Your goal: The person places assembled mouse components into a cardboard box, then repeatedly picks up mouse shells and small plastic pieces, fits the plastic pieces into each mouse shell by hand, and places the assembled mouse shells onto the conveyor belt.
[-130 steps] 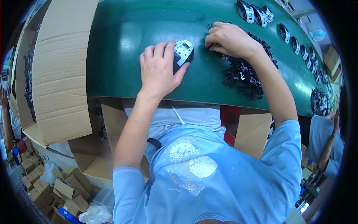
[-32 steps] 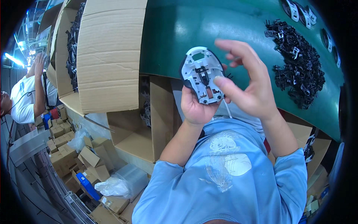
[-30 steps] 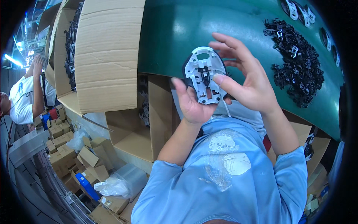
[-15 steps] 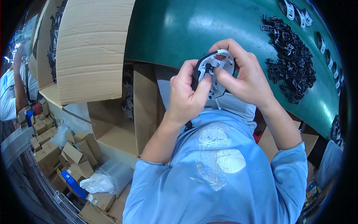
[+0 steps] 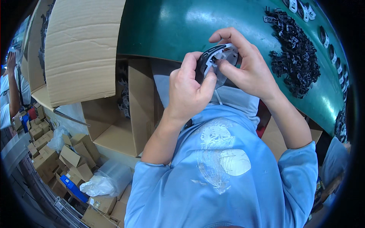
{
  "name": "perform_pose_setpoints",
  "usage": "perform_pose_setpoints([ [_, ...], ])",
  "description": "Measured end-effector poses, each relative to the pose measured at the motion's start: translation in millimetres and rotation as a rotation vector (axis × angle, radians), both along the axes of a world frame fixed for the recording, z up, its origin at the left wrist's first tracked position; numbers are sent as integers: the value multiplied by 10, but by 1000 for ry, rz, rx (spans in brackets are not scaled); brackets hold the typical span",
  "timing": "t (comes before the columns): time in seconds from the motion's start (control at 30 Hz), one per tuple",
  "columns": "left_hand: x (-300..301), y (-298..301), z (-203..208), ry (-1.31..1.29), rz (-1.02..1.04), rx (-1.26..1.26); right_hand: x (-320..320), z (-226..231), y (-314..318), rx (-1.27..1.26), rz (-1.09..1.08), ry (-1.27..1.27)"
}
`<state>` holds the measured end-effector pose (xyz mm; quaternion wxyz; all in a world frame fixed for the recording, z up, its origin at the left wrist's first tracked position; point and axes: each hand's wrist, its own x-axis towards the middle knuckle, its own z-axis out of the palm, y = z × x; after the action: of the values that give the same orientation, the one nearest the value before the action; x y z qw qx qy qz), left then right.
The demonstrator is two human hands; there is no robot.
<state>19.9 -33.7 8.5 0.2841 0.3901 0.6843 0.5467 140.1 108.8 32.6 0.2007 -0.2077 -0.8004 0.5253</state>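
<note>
An oval plastic housing (image 5: 205,60), glossy black outside with a white-grey ribbed inside, is held tilted up in front of my chest. My left hand (image 5: 190,85) grips its left side, thumb on the near rim and fingers behind the black shell. My right hand (image 5: 251,70) holds the right side, its thumb reaching into the hollow. The right index finger is lifted and bent above the top rim. A small black part (image 5: 213,62) sits inside by the thumb tips, mostly hidden by them.
The green table (image 5: 167,30) carries a pile of black plastic pieces (image 5: 296,53) and a row of black-and-white housings (image 5: 324,37) along its far right. Cardboard boxes (image 5: 81,53) stand at the left, with more boxes below. Another person (image 5: 15,83) is at the far left.
The housing has turned so more of its black outer shell shows and less of its inside. My right index finger has lifted off its top rim.
</note>
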Motion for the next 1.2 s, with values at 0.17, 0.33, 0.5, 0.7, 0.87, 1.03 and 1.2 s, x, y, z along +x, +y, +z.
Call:
perform_pose_setpoints([
  [0.17,-10,29,-45,-4,1,-14,-1,11,14,45,9,8],
  [0.33,-315,-606,-37,-56,-75,-135,-21,-30,-126,215,116,156],
  [0.5,-1093,-2203,-277,-394,340,-416,451,283,624,168,115,-4],
  [0.7,-1857,-3396,-1006,-186,803,-711,735,108,2363,506,-573,-326],
  [0.87,-2239,-3822,-1445,-217,956,-813,626,-387,3179,844,-744,-585],
  [1.03,-2315,-3773,-1246,-5,927,-791,540,-334,3210,785,-782,-674],
  [1.2,-1454,-2479,-230,-92,326,-567,684,-369,3270,793,-795,-515],
])
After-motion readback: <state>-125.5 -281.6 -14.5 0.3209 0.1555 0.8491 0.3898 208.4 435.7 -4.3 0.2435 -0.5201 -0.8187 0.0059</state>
